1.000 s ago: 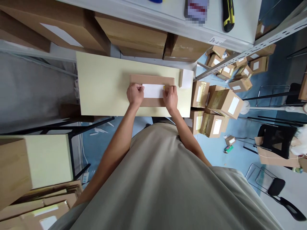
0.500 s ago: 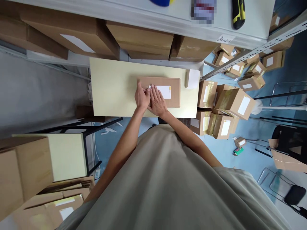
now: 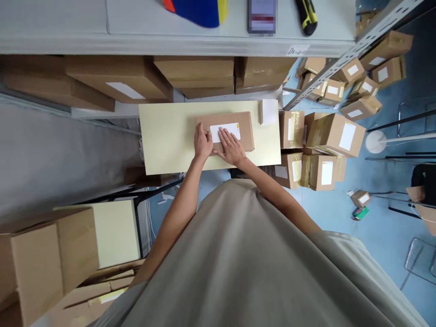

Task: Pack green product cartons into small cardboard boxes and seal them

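Observation:
A flat cardboard box (image 3: 245, 131) lies on the pale yellow tabletop (image 3: 166, 136). On its top face is a white label (image 3: 215, 131) with a small yellow mark at its right end. My left hand (image 3: 203, 143) is closed round the box's left end, beside the label's edge. Flat on the label's right half and the box's near side rests my right hand (image 3: 233, 148), its fingers stretched out. Part of the label is hidden under those fingers.
A small white stack (image 3: 269, 112) sits at the table's right back corner. Above is a grey shelf with a box cutter (image 3: 307, 20) and a blue object (image 3: 200, 11). Labelled cartons (image 3: 322, 172) are piled on the right. An open carton (image 3: 51, 254) stands at lower left.
My right hand has slid right along the label and uncovered its left part. My left hand stays at the box's left end. The head view has shifted and turned slightly.

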`<action>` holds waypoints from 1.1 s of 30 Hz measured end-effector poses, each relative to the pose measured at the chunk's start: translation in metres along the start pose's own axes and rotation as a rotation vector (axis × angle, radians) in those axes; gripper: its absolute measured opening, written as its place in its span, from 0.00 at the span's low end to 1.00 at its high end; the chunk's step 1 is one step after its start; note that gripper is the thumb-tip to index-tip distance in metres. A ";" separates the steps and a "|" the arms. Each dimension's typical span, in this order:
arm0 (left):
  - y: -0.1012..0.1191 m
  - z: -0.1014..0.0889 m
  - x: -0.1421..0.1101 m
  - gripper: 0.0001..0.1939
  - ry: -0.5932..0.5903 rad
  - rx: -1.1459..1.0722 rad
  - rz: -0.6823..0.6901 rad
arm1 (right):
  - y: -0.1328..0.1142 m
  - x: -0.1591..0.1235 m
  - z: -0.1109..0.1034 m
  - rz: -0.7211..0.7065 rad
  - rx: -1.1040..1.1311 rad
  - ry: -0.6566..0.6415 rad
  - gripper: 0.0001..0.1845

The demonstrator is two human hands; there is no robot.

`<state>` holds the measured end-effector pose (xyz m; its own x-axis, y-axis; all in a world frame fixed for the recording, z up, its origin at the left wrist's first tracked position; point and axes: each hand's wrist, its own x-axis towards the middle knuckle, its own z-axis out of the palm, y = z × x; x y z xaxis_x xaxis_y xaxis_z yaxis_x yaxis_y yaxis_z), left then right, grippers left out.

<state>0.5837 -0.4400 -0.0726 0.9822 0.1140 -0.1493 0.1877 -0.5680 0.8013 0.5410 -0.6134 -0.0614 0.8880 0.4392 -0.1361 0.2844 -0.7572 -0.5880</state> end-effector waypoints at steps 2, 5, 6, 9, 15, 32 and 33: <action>0.007 -0.003 -0.014 0.39 -0.015 0.083 0.025 | 0.020 -0.017 -0.013 0.086 -0.017 0.074 0.55; 0.015 -0.014 -0.040 0.46 0.090 0.225 -0.061 | 0.051 -0.041 -0.032 0.226 -0.011 0.179 0.57; 0.016 -0.019 -0.048 0.49 0.152 0.245 -0.138 | 0.060 -0.048 -0.038 0.288 0.008 0.209 0.58; 0.015 -0.028 -0.067 0.52 0.199 0.161 -0.329 | 0.074 -0.069 -0.046 0.489 0.157 0.233 0.63; 0.018 -0.019 -0.106 0.36 0.114 -0.162 -0.239 | 0.050 -0.125 -0.032 0.521 0.590 0.293 0.52; 0.191 0.127 -0.322 0.38 -0.777 -0.333 0.212 | 0.004 -0.565 -0.059 1.099 0.960 1.169 0.44; 0.194 0.139 -0.338 0.39 -0.876 -0.374 0.161 | 0.015 -0.583 -0.062 1.136 0.904 1.184 0.44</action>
<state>0.2894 -0.7020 0.0528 0.6809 -0.6770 -0.2792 0.1850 -0.2099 0.9601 0.0499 -0.9113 0.0586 0.3617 -0.8440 -0.3961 -0.4461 0.2164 -0.8684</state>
